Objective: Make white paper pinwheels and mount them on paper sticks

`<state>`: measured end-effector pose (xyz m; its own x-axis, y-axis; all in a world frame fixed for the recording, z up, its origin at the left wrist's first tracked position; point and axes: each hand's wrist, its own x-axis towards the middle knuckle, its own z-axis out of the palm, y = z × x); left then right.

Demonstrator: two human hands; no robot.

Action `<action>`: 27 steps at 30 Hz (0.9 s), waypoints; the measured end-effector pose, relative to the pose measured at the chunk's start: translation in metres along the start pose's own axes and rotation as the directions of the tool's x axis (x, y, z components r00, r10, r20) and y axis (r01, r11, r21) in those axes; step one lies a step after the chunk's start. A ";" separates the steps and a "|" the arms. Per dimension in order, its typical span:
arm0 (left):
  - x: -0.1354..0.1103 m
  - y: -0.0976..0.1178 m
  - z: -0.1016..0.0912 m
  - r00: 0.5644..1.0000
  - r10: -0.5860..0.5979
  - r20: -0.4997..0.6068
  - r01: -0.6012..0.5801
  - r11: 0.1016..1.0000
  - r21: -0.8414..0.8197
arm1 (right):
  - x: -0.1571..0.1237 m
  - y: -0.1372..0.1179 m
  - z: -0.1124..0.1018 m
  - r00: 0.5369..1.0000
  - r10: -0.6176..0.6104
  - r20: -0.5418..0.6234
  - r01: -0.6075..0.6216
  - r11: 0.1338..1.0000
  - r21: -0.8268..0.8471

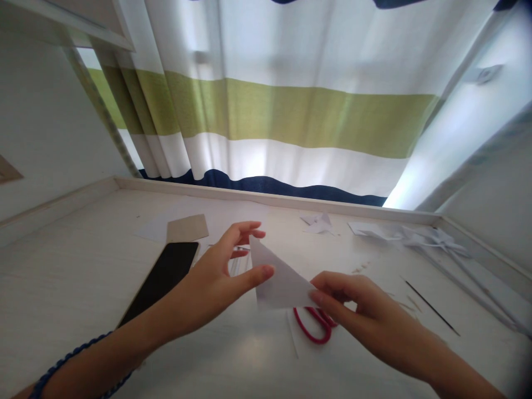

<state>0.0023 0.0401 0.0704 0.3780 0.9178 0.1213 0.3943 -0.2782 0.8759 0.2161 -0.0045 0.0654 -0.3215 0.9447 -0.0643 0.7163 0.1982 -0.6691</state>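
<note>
A white paper triangle (279,281) is held above a white table (75,277) between both my hands. My left hand (220,277) pinches its left side, thumb in front and fingers behind the top corner. My right hand (359,310) pinches the right corner between thumb and fingers. Red-handled scissors (313,326) lie on the table just under the paper and my right hand. A blue braided band (62,366) sits on my left wrist.
A black phone (164,280) lies left of my left hand, with a brown card (187,228) behind it. Folded white paper shapes (318,223) and paper pinwheels (432,239) lie at the back right. A thin dark stick (432,307) lies right. A striped curtain (270,111) hangs behind.
</note>
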 end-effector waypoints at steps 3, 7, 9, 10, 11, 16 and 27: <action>-0.001 0.006 -0.001 0.996 0.069 -0.052 -0.063 0.992 0.111 | -0.003 -0.001 0.001 0.998 -0.053 -0.015 0.051 0.993 -0.111; -0.002 0.009 -0.002 0.987 0.027 0.158 -0.064 0.971 0.230 | -0.004 -0.001 -0.001 0.992 -0.121 -0.041 0.113 0.978 -0.175; -0.003 0.008 0.000 0.975 0.049 0.216 -0.103 0.964 0.243 | -0.003 -0.002 -0.002 0.988 -0.140 -0.063 0.127 0.975 -0.180; -0.003 0.008 0.002 0.970 0.054 0.237 -0.115 0.962 0.249 | -0.002 -0.002 -0.002 0.985 -0.152 -0.086 0.134 0.974 -0.183; -0.004 0.007 0.003 0.966 0.049 0.256 -0.117 0.959 0.259 | -0.002 -0.002 -0.002 0.980 -0.166 -0.111 0.144 0.973 -0.183; -0.011 0.008 0.012 0.949 0.007 0.314 -0.094 0.960 0.264 | -0.005 -0.001 0.007 0.951 -0.182 -0.250 0.158 0.981 -0.112; -0.018 0.008 0.023 0.952 0.033 0.304 -0.091 0.980 0.178 | -0.011 0.003 0.023 0.783 -0.503 -0.367 0.337 0.838 -0.428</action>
<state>0.0179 0.0153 0.0644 0.6275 0.7786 0.0028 0.5009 -0.4064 0.7641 0.2075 -0.0206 0.0470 -0.3843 0.7357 0.5577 0.7572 0.5968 -0.2655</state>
